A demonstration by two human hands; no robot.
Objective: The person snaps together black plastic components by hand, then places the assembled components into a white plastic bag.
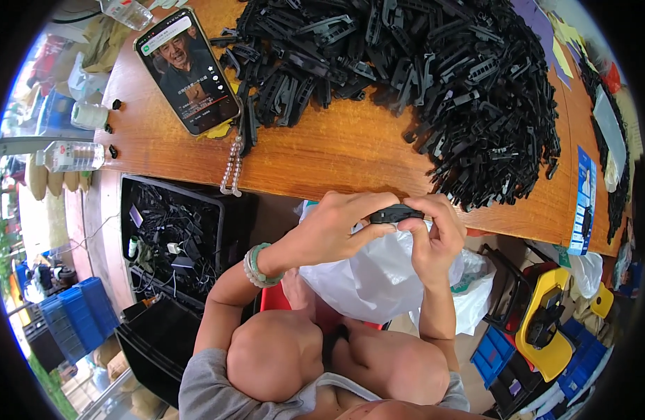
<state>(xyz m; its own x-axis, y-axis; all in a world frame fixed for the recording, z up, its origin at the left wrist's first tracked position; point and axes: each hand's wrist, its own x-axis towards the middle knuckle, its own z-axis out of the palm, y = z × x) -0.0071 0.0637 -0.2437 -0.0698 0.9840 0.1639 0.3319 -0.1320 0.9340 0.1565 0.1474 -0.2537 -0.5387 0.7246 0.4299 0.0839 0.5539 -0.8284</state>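
Note:
Between my two hands is a small black plastic part (392, 214), long and narrow, held level just off the table's near edge. My left hand (340, 227) grips its left end between thumb and fingers, with a beaded bracelet (255, 266) round that wrist. Its right end is pinched by the thumb and bent fingers of my right hand (434, 234). A large pile of similar black plastic parts (469, 91) covers the far and right side of the wooden table (336, 154). The part's exact kind cannot be made out.
A phone (188, 73) with a beaded strap (231, 168) lies at the table's left. A white plastic bag (371, 273) hangs below my hands. To the left stands a black bin (175, 238) of parts and cables; a yellow chair (546, 329) is at the right.

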